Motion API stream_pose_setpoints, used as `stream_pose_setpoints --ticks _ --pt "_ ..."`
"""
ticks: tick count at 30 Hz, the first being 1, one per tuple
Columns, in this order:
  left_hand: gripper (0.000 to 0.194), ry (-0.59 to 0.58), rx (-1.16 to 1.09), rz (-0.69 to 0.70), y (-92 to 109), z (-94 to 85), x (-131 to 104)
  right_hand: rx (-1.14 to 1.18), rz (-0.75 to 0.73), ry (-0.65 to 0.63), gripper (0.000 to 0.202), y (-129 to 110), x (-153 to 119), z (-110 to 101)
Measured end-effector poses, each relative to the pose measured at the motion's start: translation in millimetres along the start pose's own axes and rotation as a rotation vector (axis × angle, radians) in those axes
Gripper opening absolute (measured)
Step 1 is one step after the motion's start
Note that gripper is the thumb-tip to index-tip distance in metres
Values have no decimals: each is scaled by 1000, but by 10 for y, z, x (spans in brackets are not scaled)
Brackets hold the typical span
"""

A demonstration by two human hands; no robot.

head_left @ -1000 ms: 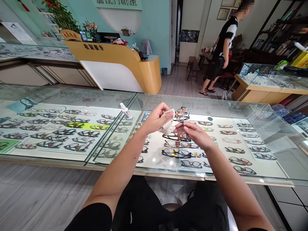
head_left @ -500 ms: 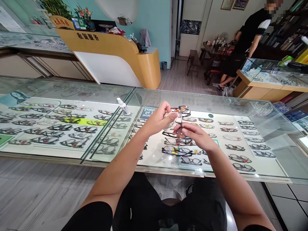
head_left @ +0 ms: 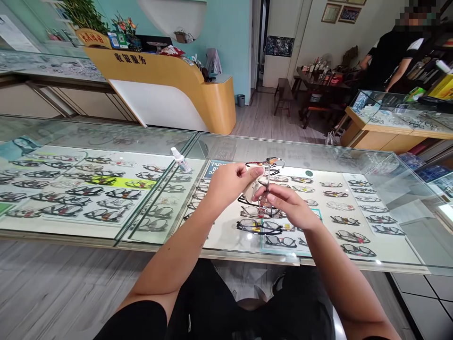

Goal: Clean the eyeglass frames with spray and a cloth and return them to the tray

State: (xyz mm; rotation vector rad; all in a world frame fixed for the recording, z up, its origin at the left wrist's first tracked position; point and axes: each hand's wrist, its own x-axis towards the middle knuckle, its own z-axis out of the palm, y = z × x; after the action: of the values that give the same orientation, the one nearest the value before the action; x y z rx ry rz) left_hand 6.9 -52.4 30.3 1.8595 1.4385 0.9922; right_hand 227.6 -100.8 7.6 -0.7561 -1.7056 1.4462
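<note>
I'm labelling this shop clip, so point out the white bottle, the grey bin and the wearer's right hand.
White bottle (head_left: 181, 162): head view, labelled body.
Grey bin (head_left: 241, 100): head view, outer wall.
Right hand (head_left: 293, 206): head view, middle of the hand.

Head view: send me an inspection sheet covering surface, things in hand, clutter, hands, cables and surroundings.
Surface: glass-topped display counter.
Things in hand: pair of glasses and pale cloth.
Clutter: spray bottle on the glass, left of the hands; spectacle frames in rows inside the counter.
Hands: left hand grips the cloth close to the glasses; right hand holds the glasses; cloth-to-lens contact can't be told.
Cables: nothing seen.
Surroundings: yellow-and-white desk ahead; another person farther off at right.
</note>
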Motion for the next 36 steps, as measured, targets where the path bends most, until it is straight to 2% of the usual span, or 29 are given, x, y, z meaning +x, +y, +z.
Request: stream_pose_setpoints --ticks 4,8,16,19,24,28,36 --pt "74 -137 -31 -20 12 -17 -23 0 -9 -8 36 -7 11 8" --pt "69 -279 -244 39 -23 18 5 -14 2 -27 39 0 14 10" --pt "60 -368 -784 -21 -52 244 5 4 -24 -30 37 -14 23 -13" --pt "60 -460 -932 -61 -8 247 -21 38 -5 -34 37 5 27 -26" --pt "48 -584 -1031 -60 59 198 -18 178 9 -34 35 116 32 -51" --pt "50 -594 -1039 -37 45 212 3 212 29 -18 37 150 49 -44" --pt "57 -453 -1048 -93 -50 328 23 72 36 -3 36 164 48 -33"
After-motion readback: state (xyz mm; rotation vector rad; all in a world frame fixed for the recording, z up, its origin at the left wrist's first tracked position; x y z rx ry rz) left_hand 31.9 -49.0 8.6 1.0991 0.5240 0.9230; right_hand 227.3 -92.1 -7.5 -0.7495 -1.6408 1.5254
